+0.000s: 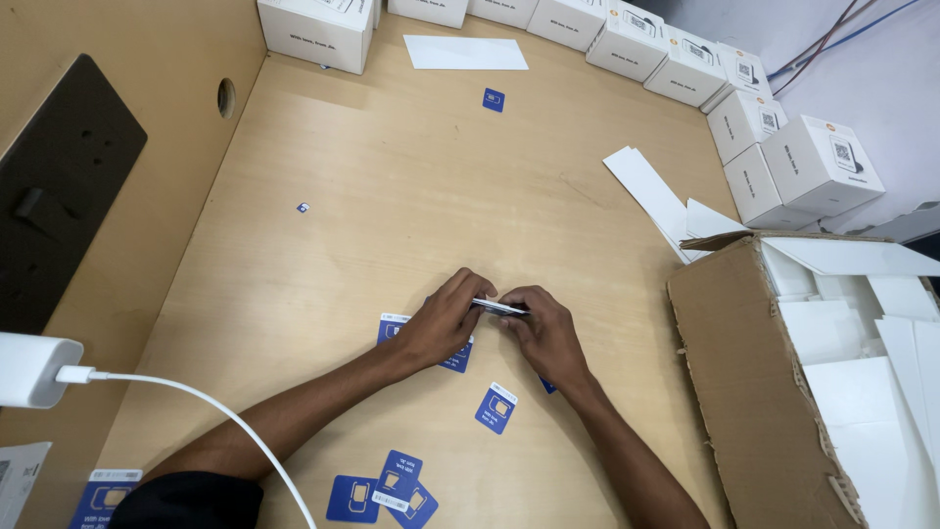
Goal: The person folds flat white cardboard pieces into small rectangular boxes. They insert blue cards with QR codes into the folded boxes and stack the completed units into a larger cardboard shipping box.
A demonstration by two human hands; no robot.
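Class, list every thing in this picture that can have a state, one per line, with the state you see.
Left hand: pinching the card stack.
Right hand: pinching the same stack.
Card stack: held edge-on between both hands, just above the table.
Cardboard box: open, filled with white sheets.
White boxes: closed, lined along the table edge.
Charger: cable plugged in.
Blue cards: lying flat, scattered.

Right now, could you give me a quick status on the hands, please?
Left hand and right hand both pinch one thin card edge-on. Blue cards scattered around. Nothing blocking.
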